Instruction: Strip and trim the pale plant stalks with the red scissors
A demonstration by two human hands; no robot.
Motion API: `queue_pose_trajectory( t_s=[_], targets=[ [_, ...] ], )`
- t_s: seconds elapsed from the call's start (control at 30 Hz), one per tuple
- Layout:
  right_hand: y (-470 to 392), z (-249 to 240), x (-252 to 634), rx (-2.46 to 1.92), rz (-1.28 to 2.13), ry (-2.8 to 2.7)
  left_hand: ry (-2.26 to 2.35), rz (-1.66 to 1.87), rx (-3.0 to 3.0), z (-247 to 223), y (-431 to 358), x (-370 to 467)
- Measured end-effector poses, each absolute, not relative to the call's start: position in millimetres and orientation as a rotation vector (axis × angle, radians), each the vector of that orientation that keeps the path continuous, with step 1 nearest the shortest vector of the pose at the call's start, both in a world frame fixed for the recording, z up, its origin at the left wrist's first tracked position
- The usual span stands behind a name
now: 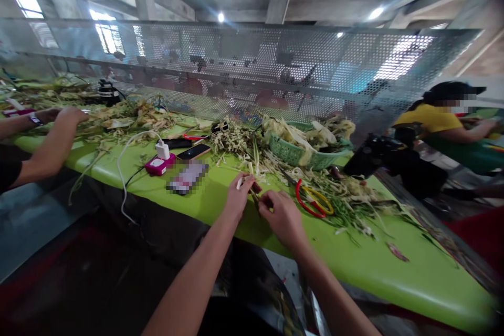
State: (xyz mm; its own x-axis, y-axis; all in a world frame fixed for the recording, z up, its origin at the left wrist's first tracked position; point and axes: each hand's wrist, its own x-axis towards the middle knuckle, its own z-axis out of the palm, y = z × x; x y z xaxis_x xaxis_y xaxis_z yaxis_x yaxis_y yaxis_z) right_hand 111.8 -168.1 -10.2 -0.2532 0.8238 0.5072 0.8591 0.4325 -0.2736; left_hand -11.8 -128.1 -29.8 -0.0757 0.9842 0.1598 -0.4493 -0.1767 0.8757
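My left hand (pixel 238 194) is closed around a thin plant stalk (pixel 251 169) near the middle front of the green table. The stalk's pale end sticks up above the fingers. Beside it, my right hand (pixel 280 215) pinches the stalk's lower, darker end between thumb and fingers. A pair of scissors (pixel 317 203) with red and yellow handles lies just right of my right hand. Behind both hands are a heap of cut stalks (pixel 236 142) and a green basket (pixel 289 153) filled with pale, fibrous plant matter.
Left of my hands lie a phone (pixel 195 151), a blurred-out flat object (pixel 188 177) and a magenta power socket (pixel 160 165) with a white cable. A co-worker's arms (pixel 51 142) work at far left. Trimmings (pixel 354 205) lie rightward; a perforated metal screen (pixel 236 63) stands behind.
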Motion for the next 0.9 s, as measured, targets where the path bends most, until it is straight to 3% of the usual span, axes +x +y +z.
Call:
queue_pose_trajectory(
  t_s=[0.13, 0.37, 0.9],
  targets=[
    [-165, 1, 122, -1.345, 0.134, -2.077, 0.82, 1.529, 0.95, -30, -127, -12],
    [-144, 15, 122, -1.232, 0.141, -1.979, 0.79, 1.437, 0.864, -37, -121, -12],
    [-124, -15, 129, -1.259, 0.527, -1.665, 0.829, 1.414, 0.715, -29, -128, -13]
  ],
)
